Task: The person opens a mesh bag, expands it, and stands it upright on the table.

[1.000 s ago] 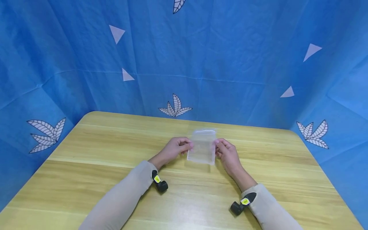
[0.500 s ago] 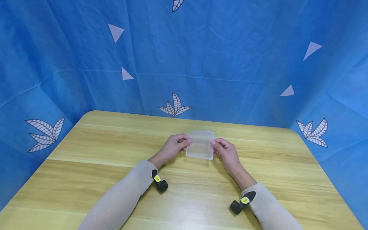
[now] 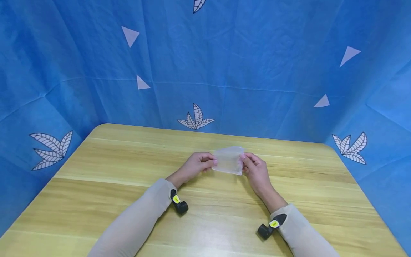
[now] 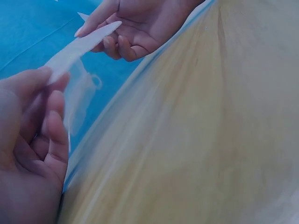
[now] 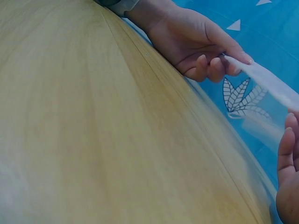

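Between both hands, over the middle of the table, is a squarish translucent plastic piece (image 3: 228, 161) with a paler rim. My left hand (image 3: 198, 164) pinches its left side, thumb on top and fingers beneath. On the opposite side my right hand (image 3: 257, 172) pinches it the same way. Seen almost edge-on in the left wrist view, the plastic piece (image 4: 79, 49) looks like a thin whitish panel with a clearer part hanging below. The right wrist view shows this clearer part too, with the curtain's leaf print visible behind it. Fingertips hide portions of both side edges.
The wooden table (image 3: 154, 157) has rounded far corners. Behind it and along both sides hangs a blue curtain (image 3: 257, 71) printed with white leaves and triangles. A small black wrist camera (image 3: 179, 205) sits on the left cuff, another black camera (image 3: 265, 230) on the right.
The plastic piece has tilted, so it looks shorter front to back and its front edge sits higher in view. It moved slightly left, then back right. Both hands keep their pinch.
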A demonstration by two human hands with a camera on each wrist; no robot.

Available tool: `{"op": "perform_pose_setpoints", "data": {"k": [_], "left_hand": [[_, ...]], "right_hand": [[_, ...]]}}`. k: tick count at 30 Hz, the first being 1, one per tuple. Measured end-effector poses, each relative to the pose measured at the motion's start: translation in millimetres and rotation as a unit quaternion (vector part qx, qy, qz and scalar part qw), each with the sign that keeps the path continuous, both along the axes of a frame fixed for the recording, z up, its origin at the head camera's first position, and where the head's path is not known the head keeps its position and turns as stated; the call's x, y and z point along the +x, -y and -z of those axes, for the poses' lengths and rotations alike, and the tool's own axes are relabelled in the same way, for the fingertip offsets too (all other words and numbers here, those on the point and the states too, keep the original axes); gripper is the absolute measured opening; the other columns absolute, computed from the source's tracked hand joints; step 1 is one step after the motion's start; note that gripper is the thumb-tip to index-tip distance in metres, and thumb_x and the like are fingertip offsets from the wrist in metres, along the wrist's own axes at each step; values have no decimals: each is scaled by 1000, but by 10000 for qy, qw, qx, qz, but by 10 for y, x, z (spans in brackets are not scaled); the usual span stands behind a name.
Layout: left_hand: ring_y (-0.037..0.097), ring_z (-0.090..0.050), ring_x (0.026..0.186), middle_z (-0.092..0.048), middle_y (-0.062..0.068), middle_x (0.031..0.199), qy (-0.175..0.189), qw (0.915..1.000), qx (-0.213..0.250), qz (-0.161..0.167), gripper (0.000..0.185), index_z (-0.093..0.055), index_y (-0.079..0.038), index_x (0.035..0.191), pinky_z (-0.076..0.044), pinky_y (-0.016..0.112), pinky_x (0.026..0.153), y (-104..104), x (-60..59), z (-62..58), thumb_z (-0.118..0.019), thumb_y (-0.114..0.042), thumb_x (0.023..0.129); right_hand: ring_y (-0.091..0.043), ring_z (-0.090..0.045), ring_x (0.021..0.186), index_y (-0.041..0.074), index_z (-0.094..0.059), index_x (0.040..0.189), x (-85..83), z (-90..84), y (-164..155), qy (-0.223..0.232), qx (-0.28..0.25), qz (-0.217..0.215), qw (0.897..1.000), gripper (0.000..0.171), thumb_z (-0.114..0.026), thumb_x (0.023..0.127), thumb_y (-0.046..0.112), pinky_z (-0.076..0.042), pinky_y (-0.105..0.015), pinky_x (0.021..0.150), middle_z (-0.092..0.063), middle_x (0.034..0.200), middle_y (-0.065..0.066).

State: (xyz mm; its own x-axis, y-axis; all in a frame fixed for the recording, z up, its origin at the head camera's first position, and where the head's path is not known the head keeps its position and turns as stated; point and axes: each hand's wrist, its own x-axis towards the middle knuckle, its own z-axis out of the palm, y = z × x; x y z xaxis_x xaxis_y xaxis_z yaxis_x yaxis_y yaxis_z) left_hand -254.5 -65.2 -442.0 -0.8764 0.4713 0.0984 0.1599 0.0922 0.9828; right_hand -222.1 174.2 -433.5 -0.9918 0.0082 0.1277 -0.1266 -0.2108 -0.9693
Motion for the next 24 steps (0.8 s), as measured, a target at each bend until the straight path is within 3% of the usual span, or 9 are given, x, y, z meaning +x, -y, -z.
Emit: {"op": "perform_pose_setpoints", "data": {"k": [5, 11, 16, 24], "left_hand": [[15, -53, 65, -62, 4, 80, 107, 9989, 301, -340, 19, -69, -4, 108, -45, 23, 57, -5, -13, 8, -64, -19, 97], [14, -53, 63, -62, 3, 79, 78, 9968, 520, -596, 17, -68, -4, 106, -44, 22, 55, -18, -5, 5, -63, -18, 97], [17, -51, 62, -64, 3, 79, -2, 9947, 707, -752, 17, -67, -4, 106, -43, 23, 54, -29, 15, -6, -64, -17, 97], [17, -50, 61, -62, 13, 78, -673, 9918, 687, -846, 19, -66, -3, 105, -42, 24, 53, -52, 70, -108, -63, -20, 98]], "right_hand": [[-11, -54, 69, -7, -64, 110, 14, -3, -3, 1, 365, -154, 9992, 27, -60, 99, 17, -49, -23, 61, -61, 79, -2], [-13, -56, 68, -4, -66, 98, 33, 3, -2, -101, 640, -329, 9974, 18, -63, 97, 13, -50, -25, 62, -60, 75, -3], [-13, -58, 67, -8, -64, 99, 43, 1, -10, -344, 949, -305, 9944, 20, -63, 97, 12, -51, -26, 62, -61, 75, -3], [-13, -56, 66, -11, -62, 102, 63, -91, -11, -945, 1300, 8, 9870, 27, -62, 98, 15, -50, -25, 62, -60, 75, -3]]}}
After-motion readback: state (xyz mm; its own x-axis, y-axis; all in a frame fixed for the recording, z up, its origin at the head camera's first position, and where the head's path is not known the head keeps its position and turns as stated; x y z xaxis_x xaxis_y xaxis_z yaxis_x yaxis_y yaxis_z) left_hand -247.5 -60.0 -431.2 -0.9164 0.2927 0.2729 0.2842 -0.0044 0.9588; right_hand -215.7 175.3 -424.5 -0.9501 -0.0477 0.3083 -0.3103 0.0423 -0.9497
